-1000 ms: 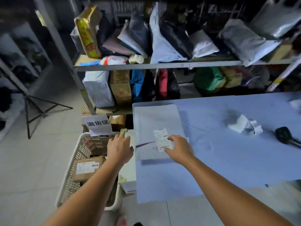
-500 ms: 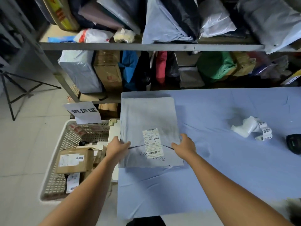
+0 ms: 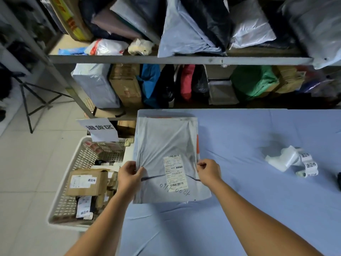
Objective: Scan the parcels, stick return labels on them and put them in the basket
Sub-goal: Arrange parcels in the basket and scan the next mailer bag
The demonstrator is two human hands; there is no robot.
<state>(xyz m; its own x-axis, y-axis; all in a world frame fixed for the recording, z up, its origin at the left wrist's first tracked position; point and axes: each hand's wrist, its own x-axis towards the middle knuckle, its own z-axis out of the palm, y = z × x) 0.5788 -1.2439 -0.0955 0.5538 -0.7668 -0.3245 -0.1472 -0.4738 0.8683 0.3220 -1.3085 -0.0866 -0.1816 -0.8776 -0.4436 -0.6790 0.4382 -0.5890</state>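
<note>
Grey, crinkled plastic mailer bag [image 3: 166, 145] sits at the left edge of the blue-covered worktop [image 3: 258, 209], held on both sides. The left hand [image 3: 129, 174] has its grip closed on the bag's left edge, thumb on top. The right hand [image 3: 208, 171] pinches the right edge in the same way. Just left of the worktop, on the tiled floor, stands one white perforated plastic basket [image 3: 60, 198]. The left hand and forearm hide part of its right side. Inside it lie a brown cardboard box [image 3: 86, 182] and a smaller dark parcel [image 3: 84, 206], each with a small white return sticker. A paper sign with black characters [image 3: 100, 129] hangs over the basket's far rim. Behind stands a grey metal shelf rack [image 3: 166, 60], with two levels in view, both packed with bags and cartons. Well to the right on the worktop lies one loose roll of white return labels [image 3: 293, 161]. The bag's long axis runs away from the person toward the rack. Its one white shipping label [image 3: 175, 171] lies along that axis, barcode at the near end, between the two hands. Handwritten digits below the label read upside down from this side.
</note>
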